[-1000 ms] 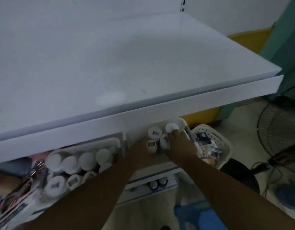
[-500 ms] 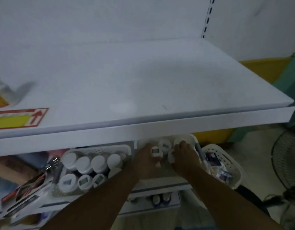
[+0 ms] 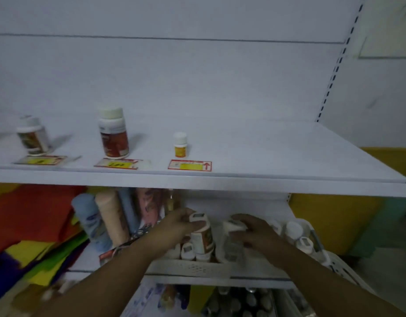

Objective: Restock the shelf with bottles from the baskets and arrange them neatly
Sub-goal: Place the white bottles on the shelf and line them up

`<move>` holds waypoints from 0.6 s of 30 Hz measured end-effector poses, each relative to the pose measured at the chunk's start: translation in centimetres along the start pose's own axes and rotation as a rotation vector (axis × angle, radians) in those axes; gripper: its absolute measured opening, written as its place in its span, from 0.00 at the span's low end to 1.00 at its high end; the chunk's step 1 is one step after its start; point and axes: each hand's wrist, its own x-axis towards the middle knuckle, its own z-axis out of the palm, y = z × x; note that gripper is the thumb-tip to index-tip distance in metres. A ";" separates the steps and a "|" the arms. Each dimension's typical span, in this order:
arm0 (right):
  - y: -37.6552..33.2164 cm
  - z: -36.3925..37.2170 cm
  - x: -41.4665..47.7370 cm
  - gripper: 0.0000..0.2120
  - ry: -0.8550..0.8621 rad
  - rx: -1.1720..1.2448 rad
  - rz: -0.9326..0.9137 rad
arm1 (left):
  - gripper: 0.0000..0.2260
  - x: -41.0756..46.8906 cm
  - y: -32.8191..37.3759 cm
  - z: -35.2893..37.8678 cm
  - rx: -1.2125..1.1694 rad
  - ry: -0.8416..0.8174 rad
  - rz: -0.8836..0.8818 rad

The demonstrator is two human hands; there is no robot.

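A: Lower centre: left hand clamps a brown-labelled bottle, right hand wraps a white bottle, both just over the basket.
B: One per hand, likely to load the shelf above faster.

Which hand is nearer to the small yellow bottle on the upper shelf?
Left. The left hand, gripping a brown-label bottle, is straight below the small yellow bottle; the right hand, gripping a white bottle, is below and further right.
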 end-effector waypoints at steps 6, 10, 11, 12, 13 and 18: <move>-8.3 9.6 -3.4 0.24 -0.288 0.398 -0.050 | 0.13 -8.1 3.0 -5.7 -0.294 0.049 0.117; -13.0 15.1 -5.3 0.22 -0.292 0.567 -0.111 | 0.13 -12.3 5.7 -8.5 -0.426 0.163 0.222; -14.0 16.3 -5.8 0.21 -0.283 0.592 -0.113 | 0.12 -13.4 6.3 -9.1 -0.438 0.180 0.244; -14.7 17.5 -6.1 0.21 -0.285 0.579 -0.121 | 0.12 -14.4 6.8 -9.6 -0.446 0.190 0.268; -15.4 18.7 -6.5 0.23 -0.294 0.538 -0.146 | 0.12 -15.4 7.3 -10.1 -0.459 0.200 0.287; -17.7 24.1 -7.2 0.34 -0.327 0.460 -0.267 | 0.16 -20.6 8.5 -12.9 -0.451 0.268 0.348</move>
